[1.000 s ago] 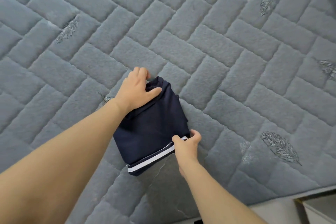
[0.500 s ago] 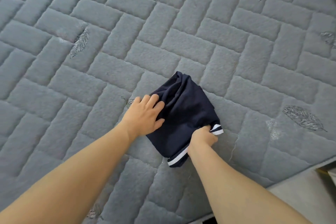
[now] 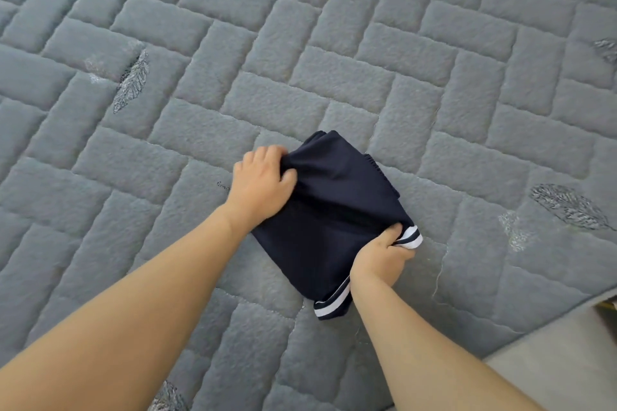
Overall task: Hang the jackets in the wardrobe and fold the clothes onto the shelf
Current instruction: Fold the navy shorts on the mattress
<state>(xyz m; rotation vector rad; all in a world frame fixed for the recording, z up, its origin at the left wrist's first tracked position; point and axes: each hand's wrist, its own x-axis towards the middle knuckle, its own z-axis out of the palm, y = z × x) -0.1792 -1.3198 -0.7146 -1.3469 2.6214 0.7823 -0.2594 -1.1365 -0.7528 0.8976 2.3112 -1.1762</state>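
Note:
A folded navy garment (image 3: pixel 329 210) with a white stripe along its hem lies on the grey quilted bed cover (image 3: pixel 300 60). My left hand (image 3: pixel 260 182) grips the garment's upper left corner, fingers curled into the bunched cloth. At the lower right corner my right hand (image 3: pixel 380 257) pinches the striped hem. The garment forms a small, roughly square packet between the two hands. No jacket, wardrobe or shelf is in view.
The grey cover with a brick pattern and stitched leaf motifs fills nearly the whole view. Its edge runs along the bottom right, with pale floor (image 3: pixel 561 364) beyond and a small yellowish object (image 3: pixel 609 305) at the right border.
My left hand went from lying flat on the garment's left side to gripping its upper left corner. My right hand keeps its hold on the striped hem. The packet has barely moved.

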